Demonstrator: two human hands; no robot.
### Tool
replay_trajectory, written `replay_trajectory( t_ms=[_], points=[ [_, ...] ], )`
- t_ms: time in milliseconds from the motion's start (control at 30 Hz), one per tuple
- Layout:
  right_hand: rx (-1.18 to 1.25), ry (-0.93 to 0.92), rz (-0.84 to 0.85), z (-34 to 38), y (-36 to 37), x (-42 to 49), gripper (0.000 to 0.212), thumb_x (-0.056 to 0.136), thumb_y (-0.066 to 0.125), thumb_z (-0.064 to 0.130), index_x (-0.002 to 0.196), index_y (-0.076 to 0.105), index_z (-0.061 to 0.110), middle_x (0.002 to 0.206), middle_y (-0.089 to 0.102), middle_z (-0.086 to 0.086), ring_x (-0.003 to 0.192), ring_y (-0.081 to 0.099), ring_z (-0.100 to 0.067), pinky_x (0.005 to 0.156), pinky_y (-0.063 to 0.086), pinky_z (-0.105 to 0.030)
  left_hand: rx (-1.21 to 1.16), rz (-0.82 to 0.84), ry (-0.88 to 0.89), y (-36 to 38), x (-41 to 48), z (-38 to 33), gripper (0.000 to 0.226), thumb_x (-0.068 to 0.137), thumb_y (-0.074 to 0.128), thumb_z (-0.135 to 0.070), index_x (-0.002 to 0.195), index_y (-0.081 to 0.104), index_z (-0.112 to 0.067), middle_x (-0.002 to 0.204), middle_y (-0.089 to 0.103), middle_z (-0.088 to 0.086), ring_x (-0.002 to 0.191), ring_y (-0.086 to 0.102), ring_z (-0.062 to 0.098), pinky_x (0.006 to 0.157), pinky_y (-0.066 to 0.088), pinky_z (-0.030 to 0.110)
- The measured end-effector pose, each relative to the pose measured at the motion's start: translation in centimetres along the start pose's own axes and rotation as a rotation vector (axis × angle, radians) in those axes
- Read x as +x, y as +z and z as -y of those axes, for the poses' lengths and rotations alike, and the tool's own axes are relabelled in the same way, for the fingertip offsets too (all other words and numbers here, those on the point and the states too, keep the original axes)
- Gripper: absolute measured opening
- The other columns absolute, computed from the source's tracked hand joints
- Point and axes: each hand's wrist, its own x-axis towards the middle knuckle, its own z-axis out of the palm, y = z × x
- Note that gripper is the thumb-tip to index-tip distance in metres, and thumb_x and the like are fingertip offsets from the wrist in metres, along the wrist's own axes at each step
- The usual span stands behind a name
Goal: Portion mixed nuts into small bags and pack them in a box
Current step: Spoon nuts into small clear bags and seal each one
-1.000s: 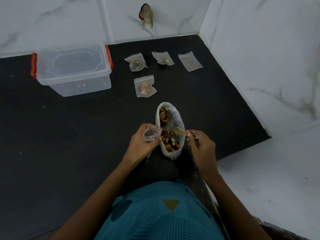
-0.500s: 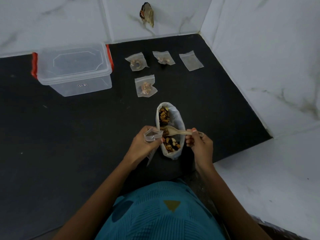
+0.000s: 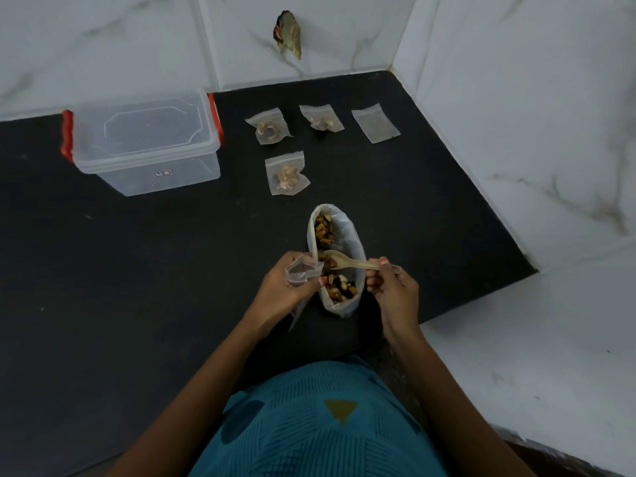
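Note:
A large open bag of mixed nuts lies on the black counter in front of me. My left hand holds a small clear bag with its mouth open, just left of the nut bag. My right hand grips a pale spoon whose bowl rests among the nuts. Three small filled bags lie further back: one in the middle, one at the back left, one beside it. An empty small bag lies at the back right. A clear plastic box with red clips and its lid on stands at the back left.
White marble-look tiled walls close the counter at the back and right. A brownish object sticks to the back wall. A white ledge lies to my right. My teal garment fills the bottom of the view.
My right hand pushed the spoon leftwards, so its bowl now reaches deeper into the nut bag. My left hand still holds the small bag open in the same place.

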Motion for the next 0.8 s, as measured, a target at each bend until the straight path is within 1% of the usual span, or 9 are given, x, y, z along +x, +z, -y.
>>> replay_trajectory(
  t_ms=[100, 167, 333, 400, 500, 600, 667, 733, 800],
  points=[
    [0.227, 0.145, 0.021, 0.4, -0.4, 0.1, 0.02, 0.093, 0.05, 0.013, 0.081, 0.063, 0.004, 0.057, 0.057, 0.0, 0.054, 0.052, -0.006, 0.052, 0.046, -0.014, -0.006, -0.003, -0.006, -0.1, 0.0, 0.0, 0.024, 0.082, 0.066, -0.009, 0.101, 0.056, -0.021, 0.101, 0.062, -0.011, 0.089, 0.059, -0.009, 0.068, 0.045, 0.004],
    [0.281, 0.177, 0.036, 0.5, -0.4, 0.0, 0.019, 0.093, 0.05, 0.013, 0.08, 0.062, 0.005, 0.057, 0.056, 0.0, 0.052, 0.052, -0.004, 0.05, 0.046, -0.013, -0.003, 0.01, -0.011, -0.1, 0.0, -0.1, 0.025, 0.082, 0.066, -0.011, 0.1, 0.056, -0.024, 0.101, 0.062, -0.013, 0.09, 0.059, -0.01, 0.067, 0.045, 0.004],
    [0.282, 0.169, 0.052, 0.4, -0.3, -0.1, 0.019, 0.094, 0.049, 0.014, 0.085, 0.064, 0.004, 0.065, 0.055, -0.002, 0.055, 0.052, -0.003, 0.053, 0.046, -0.013, 0.01, 0.012, -0.009, -0.3, -0.1, -0.3, 0.025, 0.081, 0.067, -0.012, 0.1, 0.056, -0.025, 0.101, 0.062, -0.012, 0.091, 0.059, -0.007, 0.066, 0.045, 0.005],
    [0.293, 0.164, 0.06, 0.6, -0.6, -0.1, 0.02, 0.094, 0.048, 0.015, 0.088, 0.064, 0.003, 0.066, 0.054, -0.002, 0.057, 0.051, -0.004, 0.054, 0.046, -0.014, 0.033, -0.003, 0.007, -0.4, -0.2, -0.4, 0.027, 0.08, 0.069, -0.014, 0.1, 0.055, -0.027, 0.104, 0.059, -0.011, 0.094, 0.058, -0.004, 0.068, 0.045, 0.007],
    [0.302, 0.135, 0.065, 1.3, -1.1, -0.2, 0.02, 0.094, 0.048, 0.015, 0.09, 0.063, 0.004, 0.067, 0.055, -0.002, 0.059, 0.051, -0.004, 0.056, 0.046, -0.015, 0.082, -0.088, 0.085, -0.4, -0.4, -0.5, 0.033, 0.076, 0.073, -0.011, 0.094, 0.053, -0.03, 0.107, 0.052, -0.01, 0.095, 0.055, -0.002, 0.069, 0.044, 0.003],
    [0.309, 0.113, 0.075, 2.5, -1.7, -0.6, 0.02, 0.094, 0.048, 0.015, 0.092, 0.064, 0.004, 0.07, 0.055, -0.002, 0.064, 0.051, -0.005, 0.062, 0.044, -0.018, 0.105, -0.111, 0.15, -0.3, -0.3, -0.7, 0.039, 0.073, 0.075, -0.008, 0.096, 0.05, -0.028, 0.103, 0.055, -0.006, 0.095, 0.056, 0.002, 0.076, 0.048, 0.009],
    [0.313, 0.105, 0.095, 3.5, -2.0, -1.1, 0.02, 0.094, 0.047, 0.016, 0.093, 0.064, 0.005, 0.071, 0.055, -0.001, 0.066, 0.051, -0.006, 0.064, 0.044, -0.02, 0.127, -0.113, 0.185, -0.2, -0.2, -1.0, 0.042, 0.073, 0.075, -0.006, 0.1, 0.049, -0.025, 0.101, 0.055, -0.01, 0.095, 0.055, 0.0, 0.076, 0.046, 0.006],
    [0.316, 0.093, 0.117, 4.7, -2.0, -1.7, 0.02, 0.093, 0.047, 0.017, 0.091, 0.065, 0.007, 0.069, 0.056, 0.0, 0.065, 0.052, -0.005, 0.063, 0.044, -0.02, 0.147, -0.117, 0.209, 0.0, 0.0, -1.4, 0.043, 0.073, 0.074, -0.005, 0.103, 0.048, -0.022, 0.101, 0.053, -0.014, 0.094, 0.053, -0.004, 0.073, 0.043, 0.002],
    [0.311, 0.069, 0.148, 5.9, -1.9, -2.5, 0.02, 0.093, 0.047, 0.017, 0.088, 0.065, 0.009, 0.066, 0.058, 0.001, 0.063, 0.052, -0.004, 0.062, 0.045, -0.019, 0.155, -0.123, 0.227, 0.2, 0.1, -1.7, 0.045, 0.073, 0.074, -0.005, 0.104, 0.047, -0.021, 0.101, 0.052, -0.015, 0.093, 0.052, -0.005, 0.072, 0.042, 0.001]
  ],
)
